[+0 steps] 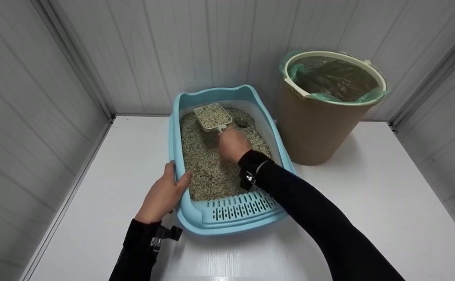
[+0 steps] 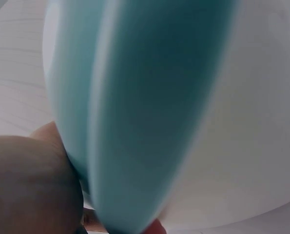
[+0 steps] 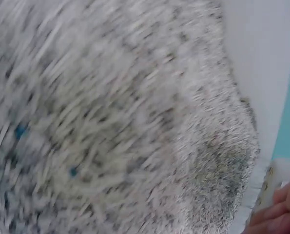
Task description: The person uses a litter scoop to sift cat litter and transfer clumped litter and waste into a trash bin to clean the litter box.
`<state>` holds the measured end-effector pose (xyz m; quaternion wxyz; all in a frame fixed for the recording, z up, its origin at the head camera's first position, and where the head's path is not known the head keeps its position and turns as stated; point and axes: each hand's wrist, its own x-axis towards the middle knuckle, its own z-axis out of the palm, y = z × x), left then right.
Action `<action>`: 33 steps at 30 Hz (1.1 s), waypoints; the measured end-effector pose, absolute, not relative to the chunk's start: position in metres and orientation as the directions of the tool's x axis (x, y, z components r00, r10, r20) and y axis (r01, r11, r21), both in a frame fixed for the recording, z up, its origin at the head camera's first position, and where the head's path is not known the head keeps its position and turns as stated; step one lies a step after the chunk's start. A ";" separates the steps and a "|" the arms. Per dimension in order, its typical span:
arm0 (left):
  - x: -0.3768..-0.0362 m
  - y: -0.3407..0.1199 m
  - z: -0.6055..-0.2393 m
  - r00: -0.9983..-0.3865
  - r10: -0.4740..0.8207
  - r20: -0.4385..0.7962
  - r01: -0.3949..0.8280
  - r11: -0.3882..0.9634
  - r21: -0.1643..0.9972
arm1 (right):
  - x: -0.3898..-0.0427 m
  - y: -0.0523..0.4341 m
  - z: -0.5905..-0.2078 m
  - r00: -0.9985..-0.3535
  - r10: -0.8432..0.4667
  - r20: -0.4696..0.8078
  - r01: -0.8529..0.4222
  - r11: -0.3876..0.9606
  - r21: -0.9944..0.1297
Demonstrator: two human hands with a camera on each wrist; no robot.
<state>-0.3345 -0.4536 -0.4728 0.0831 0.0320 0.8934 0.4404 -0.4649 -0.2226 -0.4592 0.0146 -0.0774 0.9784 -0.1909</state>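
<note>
Left hand [image 1: 164, 194] grips the blue litter box [image 1: 196, 218] by its near left rim, thumb hooked inside. Right hand [image 1: 232, 144] holds a white scoop [image 1: 213, 116], full of litter [image 1: 207, 171], at the far end. Lined bin [image 1: 321, 117] stands behind right.

Even soft light, faint shadows, head view bowed at edges, both wrist views heavily blurred

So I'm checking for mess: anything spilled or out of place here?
Nothing spilled on the white table. One dark clump sits in the litter beside the scoop, near the litter box far end.
</note>
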 end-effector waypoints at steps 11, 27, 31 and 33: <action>-0.338 -0.456 -0.473 -0.984 0.138 -0.116 -0.007 0.613 0.790 | -0.459 -0.216 -0.450 -0.973 -0.219 0.079 -0.233 0.912 -0.337; -0.339 -0.457 -0.471 -0.980 0.152 -0.128 -0.007 0.617 0.787 | -0.446 -0.201 -0.439 -0.953 -0.280 0.114 -0.301 0.915 -0.269; -0.341 -0.458 -0.472 -0.980 0.148 -0.133 -0.013 0.619 0.785 | -0.444 -0.202 -0.435 -0.955 -0.277 0.101 -0.295 0.913 -0.280; -0.341 -0.459 -0.473 -0.980 0.145 -0.137 -0.018 0.619 0.785 | -0.442 -0.202 -0.433 -0.965 -0.255 0.067 -0.263 0.909 -0.323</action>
